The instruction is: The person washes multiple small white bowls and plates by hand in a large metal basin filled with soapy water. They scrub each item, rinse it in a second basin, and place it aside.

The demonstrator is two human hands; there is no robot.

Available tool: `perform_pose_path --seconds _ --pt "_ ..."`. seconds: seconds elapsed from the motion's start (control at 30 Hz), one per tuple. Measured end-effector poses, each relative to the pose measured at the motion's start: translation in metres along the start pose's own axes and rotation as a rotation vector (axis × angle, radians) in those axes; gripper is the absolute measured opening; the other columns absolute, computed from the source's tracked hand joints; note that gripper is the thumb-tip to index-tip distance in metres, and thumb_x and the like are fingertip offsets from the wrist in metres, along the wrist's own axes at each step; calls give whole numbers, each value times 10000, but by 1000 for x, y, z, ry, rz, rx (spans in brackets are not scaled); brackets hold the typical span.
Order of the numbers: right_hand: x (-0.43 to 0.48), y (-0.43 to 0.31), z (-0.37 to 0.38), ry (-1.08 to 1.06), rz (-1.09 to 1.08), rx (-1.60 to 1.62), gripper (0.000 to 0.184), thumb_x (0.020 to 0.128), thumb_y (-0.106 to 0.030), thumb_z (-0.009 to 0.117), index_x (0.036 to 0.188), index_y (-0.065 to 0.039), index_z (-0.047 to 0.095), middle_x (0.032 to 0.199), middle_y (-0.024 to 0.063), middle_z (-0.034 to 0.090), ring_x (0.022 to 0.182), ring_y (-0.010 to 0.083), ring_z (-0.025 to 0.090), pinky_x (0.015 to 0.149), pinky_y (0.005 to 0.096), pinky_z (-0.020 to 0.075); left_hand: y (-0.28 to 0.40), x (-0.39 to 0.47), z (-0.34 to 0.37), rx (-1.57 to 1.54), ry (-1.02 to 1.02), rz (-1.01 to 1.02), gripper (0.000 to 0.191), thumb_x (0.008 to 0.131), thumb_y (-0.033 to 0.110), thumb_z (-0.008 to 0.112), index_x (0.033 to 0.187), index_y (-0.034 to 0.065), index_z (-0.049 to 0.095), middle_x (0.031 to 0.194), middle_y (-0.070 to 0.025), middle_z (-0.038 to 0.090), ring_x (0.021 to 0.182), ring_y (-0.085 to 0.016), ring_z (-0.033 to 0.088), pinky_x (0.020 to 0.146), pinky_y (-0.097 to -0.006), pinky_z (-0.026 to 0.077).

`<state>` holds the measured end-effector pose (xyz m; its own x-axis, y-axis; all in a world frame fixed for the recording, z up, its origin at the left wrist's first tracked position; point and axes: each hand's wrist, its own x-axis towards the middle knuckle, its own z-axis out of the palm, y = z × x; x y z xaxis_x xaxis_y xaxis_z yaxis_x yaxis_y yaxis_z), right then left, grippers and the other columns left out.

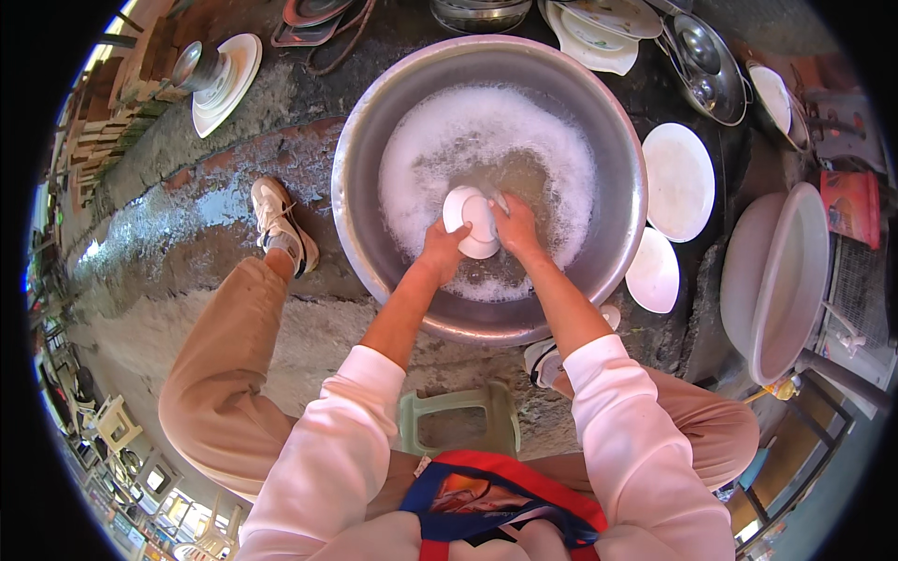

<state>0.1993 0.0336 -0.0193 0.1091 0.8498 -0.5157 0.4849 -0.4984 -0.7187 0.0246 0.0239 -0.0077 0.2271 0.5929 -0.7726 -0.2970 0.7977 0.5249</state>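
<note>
Over the soapy water in a large round metal basin point(358, 126), my left hand point(443, 251) grips small white dishes point(477, 214), with its thumb across the near left side. They look like two overlapping pieces, though their exact shape is hard to tell. My right hand point(515, 223) is curled against their right edge, thumb on the rim. Something pale shows at its fingertips, too small to make out. White foam point(484, 116) rings the cloudy water around both hands.
White oval plates point(678, 182) lie right of the basin, and stacked dishes point(603, 28) and metal bowls point(480, 15) beyond it. More plates with a metal cup point(228, 80) stand at the far left. A large plastic tub point(789, 280) leans at right. A green plastic stool point(459, 414) is below.
</note>
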Motion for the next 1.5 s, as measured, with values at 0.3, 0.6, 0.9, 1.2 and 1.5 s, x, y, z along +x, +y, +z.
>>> perform_pose_path --seconds 0.3,0.6,0.9,1.2,1.5 --pt "-67 -18 55 156 -404 -268 516 938 -107 599 1444 -40 525 1606 140 391 1484 402 337 1162 604 253 8 1 4 -52 -25 -65 538 1122 386 249 1454 9 442 1381 -198 556 1237 -311 593 1034 -518 499" --pt "-3 2 27 376 -189 -214 448 880 4 618 1326 -30 623 1354 210 614 1354 412 467 1083 465 423 11 13 2 -84 66 -115 372 1108 299 377 1298 12 519 1159 -148 663 978 -273 687 859 -470 588" --pt "-46 -12 35 188 -459 -394 529 901 5 579 1424 -69 549 1568 164 418 1408 395 413 1138 486 366 -13 17 -9 -49 85 -51 289 1099 229 416 1200 5 569 1104 -155 665 925 -260 691 786 -431 611" --pt "-16 -8 -36 -243 191 -476 566 1015 -493 505 1358 -59 626 1361 203 619 1307 393 541 1141 530 328 17 6 -7 702 105 425 167 984 107 634 1072 -22 692 1059 -123 731 952 -280 714 809 -372 577" --pt "13 55 -22 -106 448 475 490 1016 -438 590 1166 16 697 1019 137 702 892 220 643 796 373 524 -47 -20 13 1388 23 745 377 818 44 728 1194 48 700 1433 -192 551 1284 -397 549 1054 -449 476"
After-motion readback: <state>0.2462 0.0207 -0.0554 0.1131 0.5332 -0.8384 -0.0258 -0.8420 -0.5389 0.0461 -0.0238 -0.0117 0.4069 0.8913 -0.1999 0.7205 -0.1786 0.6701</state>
